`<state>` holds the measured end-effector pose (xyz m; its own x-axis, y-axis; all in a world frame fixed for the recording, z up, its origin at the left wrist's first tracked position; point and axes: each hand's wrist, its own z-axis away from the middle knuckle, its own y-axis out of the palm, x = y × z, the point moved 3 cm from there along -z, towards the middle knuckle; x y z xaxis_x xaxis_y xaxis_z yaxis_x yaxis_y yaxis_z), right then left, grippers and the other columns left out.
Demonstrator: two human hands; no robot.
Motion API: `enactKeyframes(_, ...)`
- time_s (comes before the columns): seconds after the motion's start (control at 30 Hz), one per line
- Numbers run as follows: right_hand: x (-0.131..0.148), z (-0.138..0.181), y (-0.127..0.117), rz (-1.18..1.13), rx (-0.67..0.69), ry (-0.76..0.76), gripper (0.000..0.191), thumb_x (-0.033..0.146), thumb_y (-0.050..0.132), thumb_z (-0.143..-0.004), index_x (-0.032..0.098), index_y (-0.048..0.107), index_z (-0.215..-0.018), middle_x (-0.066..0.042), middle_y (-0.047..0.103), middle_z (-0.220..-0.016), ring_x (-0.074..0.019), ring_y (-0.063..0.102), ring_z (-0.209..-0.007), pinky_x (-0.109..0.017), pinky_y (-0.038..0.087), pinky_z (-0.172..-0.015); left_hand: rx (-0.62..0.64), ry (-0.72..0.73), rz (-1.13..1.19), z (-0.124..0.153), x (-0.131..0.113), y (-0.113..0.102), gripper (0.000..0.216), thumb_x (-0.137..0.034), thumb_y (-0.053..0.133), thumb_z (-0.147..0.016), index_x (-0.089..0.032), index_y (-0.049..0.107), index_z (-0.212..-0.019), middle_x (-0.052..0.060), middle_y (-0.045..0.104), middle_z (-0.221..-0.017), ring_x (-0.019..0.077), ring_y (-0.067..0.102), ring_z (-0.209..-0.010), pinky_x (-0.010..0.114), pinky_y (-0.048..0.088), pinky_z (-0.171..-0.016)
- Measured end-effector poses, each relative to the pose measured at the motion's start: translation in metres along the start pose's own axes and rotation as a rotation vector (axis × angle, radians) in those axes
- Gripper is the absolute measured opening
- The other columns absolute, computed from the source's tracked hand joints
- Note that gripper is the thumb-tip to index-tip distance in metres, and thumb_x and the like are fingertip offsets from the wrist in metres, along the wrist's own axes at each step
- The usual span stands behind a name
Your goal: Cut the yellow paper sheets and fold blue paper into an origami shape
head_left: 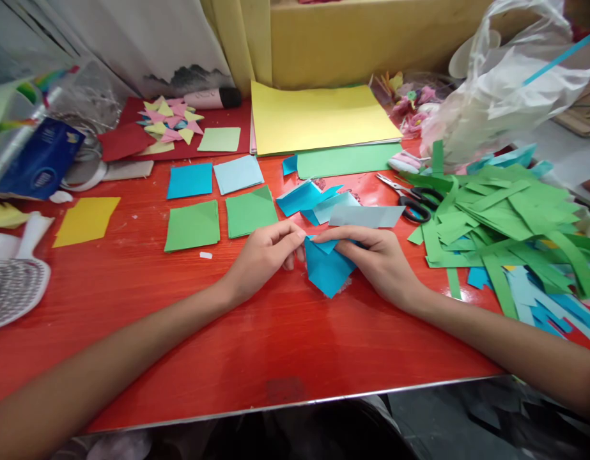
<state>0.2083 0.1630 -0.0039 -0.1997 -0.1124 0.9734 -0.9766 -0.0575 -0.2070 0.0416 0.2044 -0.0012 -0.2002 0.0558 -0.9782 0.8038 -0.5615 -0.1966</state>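
Note:
A blue sheet of paper (329, 271), partly folded along its top edge, is held between my two hands just above the red table (256, 358). My left hand (274, 250) pinches its upper left corner between thumb and fingers. On the other side, my right hand (377, 257) grips the upper right part, its fingers lying along the fold. Right behind the hands lie folded blue pieces (307, 198) and a pale blue strip (366, 216). Stacks of green paper squares (193, 225), blue squares (190, 181) and light blue squares (239, 174) sit to the left.
Scissors (412, 198) with black handles lie right of the hands, beside a heap of green paper strips (510, 217). Yellow sheets (323, 118) are at the back. A hairbrush (16, 287) and a yellow square (87, 221) lie at left. The table's front edge (295, 402) is near me.

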Motion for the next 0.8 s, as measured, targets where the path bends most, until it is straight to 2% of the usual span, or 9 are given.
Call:
enactKeyframes(0.17,-0.001,0.001,0.001,0.005,0.013,0.002,0.02,0.017,0.054,-0.083,0.024,0.072,-0.084,0.002,0.071,-0.088,-0.0159,0.064,-0.084,-0.03,0.051,-0.077,0.012,0.002,-0.039,-0.001,0.001,0.001,0.029,-0.039,0.05,-0.09,-0.017,0.055,-0.072,-0.003,0.054,-0.063,0.0077,0.048,-0.056,0.022,0.039,-0.058)
enactKeyframes(0.23,-0.002,-0.001,0.001,-0.027,-0.001,0.018,0.017,0.021,0.056,-0.084,0.025,0.071,-0.092,0.001,0.07,-0.092,-0.0162,0.063,-0.086,-0.03,0.052,-0.078,0.001,0.008,-0.021,-0.001,0.002,0.002,0.028,-0.039,0.052,-0.089,-0.017,0.055,-0.072,-0.003,0.054,-0.064,0.0069,0.048,-0.055,0.021,0.04,-0.057)
enactKeyframes(0.37,-0.007,-0.005,0.002,-0.374,-0.034,0.153,0.036,0.044,0.055,-0.086,0.026,0.057,-0.117,0.0,0.064,-0.082,-0.0143,0.062,-0.069,-0.03,0.054,-0.064,-0.229,0.033,0.103,-0.002,0.005,-0.006,0.024,-0.038,0.055,-0.088,-0.018,0.052,-0.074,-0.005,0.047,-0.059,0.005,0.039,-0.045,0.02,0.033,-0.044)
enactKeyframes(0.43,-0.008,-0.007,0.005,-0.523,0.023,0.197,0.04,0.05,0.057,-0.083,0.024,0.055,-0.114,0.0,0.063,-0.08,-0.014,0.063,-0.063,-0.03,0.054,-0.059,-0.358,0.063,0.196,-0.002,0.006,-0.012,0.025,-0.038,0.053,-0.089,-0.019,0.048,-0.073,-0.006,0.046,-0.058,0.004,0.033,-0.04,0.021,0.027,-0.039)
enactKeyframes(0.5,-0.005,-0.005,0.009,-0.506,0.127,0.182,0.039,0.046,0.065,-0.078,0.022,0.055,-0.108,-0.002,0.064,-0.086,-0.0154,0.065,-0.071,-0.029,0.055,-0.062,-0.407,0.094,0.254,-0.002,0.007,-0.015,0.025,-0.037,0.051,-0.091,-0.019,0.047,-0.074,-0.006,0.05,-0.061,0.0027,0.032,-0.037,0.021,0.025,-0.036)
enactKeyframes(0.57,-0.001,-0.001,0.014,-0.347,0.265,0.142,0.037,0.036,0.071,-0.075,0.022,0.056,-0.105,-0.003,0.065,-0.093,-0.0146,0.065,-0.075,-0.027,0.054,-0.064,-0.381,0.107,0.269,-0.002,0.006,-0.014,0.021,-0.036,0.05,-0.091,-0.019,0.048,-0.08,-0.005,0.056,-0.068,0.0018,0.037,-0.034,0.021,0.026,-0.035)
enactKeyframes(0.63,0.0,0.004,0.018,-0.159,0.36,0.12,0.032,0.032,0.072,-0.075,0.02,0.057,-0.1,-0.003,0.065,-0.093,-0.012,0.062,-0.068,-0.025,0.053,-0.06,-0.327,0.104,0.257,-0.001,0.005,-0.011,0.018,-0.036,0.05,-0.092,-0.019,0.049,-0.085,-0.005,0.058,-0.071,0.0018,0.041,-0.032,0.021,0.027,-0.034)
enactKeyframes(0.7,-0.001,0.007,0.018,-0.071,0.367,0.141,0.025,0.036,0.068,-0.079,0.017,0.058,-0.092,-0.003,0.066,-0.084,-0.0106,0.06,-0.059,-0.025,0.051,-0.054,-0.279,0.1,0.222,0.0,0.004,-0.008,0.018,-0.036,0.051,-0.091,-0.019,0.049,-0.086,-0.005,0.059,-0.072,0.002,0.044,-0.033,0.02,0.028,-0.035)
enactKeyframes(0.8,-0.001,0.004,0.014,-0.106,0.284,0.171,0.027,0.041,0.058,-0.086,0.015,0.058,-0.077,-0.002,0.064,-0.07,-0.0096,0.059,-0.054,-0.023,0.05,-0.052,-0.236,0.094,0.159,0.001,0.003,-0.005,0.018,-0.035,0.053,-0.09,-0.018,0.052,-0.084,-0.005,0.06,-0.071,0.0012,0.046,-0.037,0.019,0.033,-0.039)
